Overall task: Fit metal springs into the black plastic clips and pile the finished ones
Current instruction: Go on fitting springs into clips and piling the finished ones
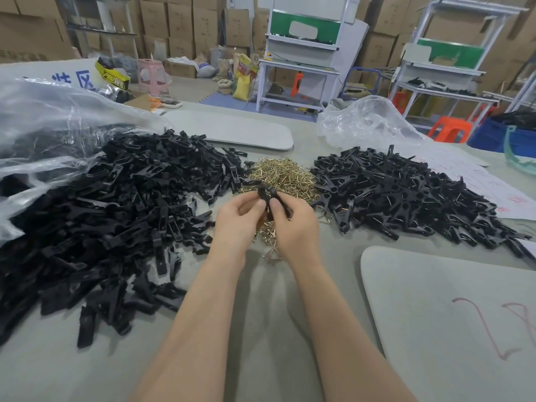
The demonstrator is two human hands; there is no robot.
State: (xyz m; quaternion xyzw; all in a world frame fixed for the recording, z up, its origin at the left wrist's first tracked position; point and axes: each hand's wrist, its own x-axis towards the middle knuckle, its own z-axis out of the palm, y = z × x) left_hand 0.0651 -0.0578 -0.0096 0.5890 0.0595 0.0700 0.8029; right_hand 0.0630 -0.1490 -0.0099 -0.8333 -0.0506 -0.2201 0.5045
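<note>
Both hands meet over the middle of the table on one black plastic clip (268, 193). My left hand (236, 220) pinches its left side and my right hand (294, 223) pinches its right side. Whether a spring sits in this clip is hidden by my fingers. Behind and under my hands lies a heap of brass-coloured metal springs (285, 177). A large heap of loose black clip parts (116, 210) fills the left. On the right lies a pile of clips with springs in them (406, 192).
A clear plastic bag (43, 117) spills over the left heap. Another crumpled clear bag (368, 120) sits at the back right. Grey pads lie at the back centre (232, 127) and front right (449, 314). White papers (493, 184) lie beyond the right pile.
</note>
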